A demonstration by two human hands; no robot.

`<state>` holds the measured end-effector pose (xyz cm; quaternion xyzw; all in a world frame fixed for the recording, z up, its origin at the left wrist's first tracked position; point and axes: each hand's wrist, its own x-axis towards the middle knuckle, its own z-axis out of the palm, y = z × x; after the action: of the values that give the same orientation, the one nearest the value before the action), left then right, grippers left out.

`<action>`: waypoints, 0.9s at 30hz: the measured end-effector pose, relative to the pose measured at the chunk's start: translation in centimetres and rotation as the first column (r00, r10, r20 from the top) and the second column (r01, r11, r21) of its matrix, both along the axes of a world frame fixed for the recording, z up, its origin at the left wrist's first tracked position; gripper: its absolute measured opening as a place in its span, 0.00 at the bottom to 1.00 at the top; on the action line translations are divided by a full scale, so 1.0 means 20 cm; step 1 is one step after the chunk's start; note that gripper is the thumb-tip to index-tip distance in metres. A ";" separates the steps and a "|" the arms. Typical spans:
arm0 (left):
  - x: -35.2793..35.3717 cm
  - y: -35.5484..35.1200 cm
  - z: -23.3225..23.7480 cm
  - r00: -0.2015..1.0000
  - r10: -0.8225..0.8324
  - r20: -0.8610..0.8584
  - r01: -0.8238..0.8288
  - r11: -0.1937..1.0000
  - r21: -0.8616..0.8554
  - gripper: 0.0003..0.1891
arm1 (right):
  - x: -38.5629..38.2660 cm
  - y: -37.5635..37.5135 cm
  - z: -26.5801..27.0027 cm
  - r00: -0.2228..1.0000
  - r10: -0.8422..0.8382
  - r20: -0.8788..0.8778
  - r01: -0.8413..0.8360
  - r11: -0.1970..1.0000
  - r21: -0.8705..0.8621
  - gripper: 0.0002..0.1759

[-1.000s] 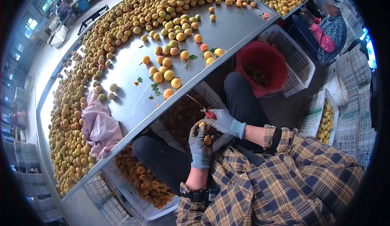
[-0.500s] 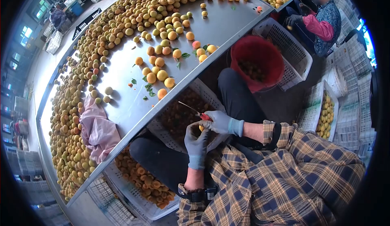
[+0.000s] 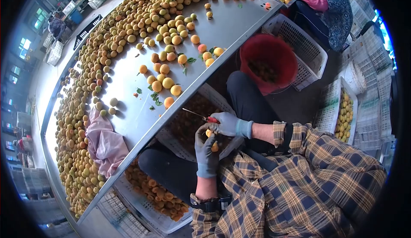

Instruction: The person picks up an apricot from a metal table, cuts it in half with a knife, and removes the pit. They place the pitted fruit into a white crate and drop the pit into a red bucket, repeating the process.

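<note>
My right hand (image 3: 230, 124), in a grey glove, is closed on the red handle of a tool (image 3: 211, 119) whose thin metal shaft points up and left. Just below it, my gloved left hand (image 3: 206, 148) holds an orange apricot (image 3: 209, 133), partly hidden by the fingers. Another orange piece (image 3: 215, 146) shows at the edge of the same hand. Both hands are close together over a white crate (image 3: 176, 142) of dark fruit pieces between my knees.
A metal table (image 3: 141, 126) bears heaped apricots (image 3: 128, 28) and a pink cloth (image 3: 104, 141). A crate of halved fruit (image 3: 159, 200) is at lower left. A red bucket (image 3: 280, 60), white crates (image 3: 317, 60) and a seated co-worker (image 3: 338, 17) are at the right.
The fruit in my left hand shows more, with orange pieces apart between the fingers. The camera view has shifted slightly. The co-worker's arm now reaches toward the fruit on the table.
</note>
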<state>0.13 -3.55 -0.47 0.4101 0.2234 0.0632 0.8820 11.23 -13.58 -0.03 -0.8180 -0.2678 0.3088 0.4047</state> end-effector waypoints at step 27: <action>0.00 -0.11 -0.13 0.990 0.099 -0.096 -0.097 0.995 0.031 0.24 | -0.15 0.15 0.18 0.847 -0.118 -0.519 0.488 0.561 0.669 0.11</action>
<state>0.07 -5.68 -3.10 0.4127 0.2849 0.0893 0.8606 8.33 -10.66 3.66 -0.5072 -0.1326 0.2512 0.8136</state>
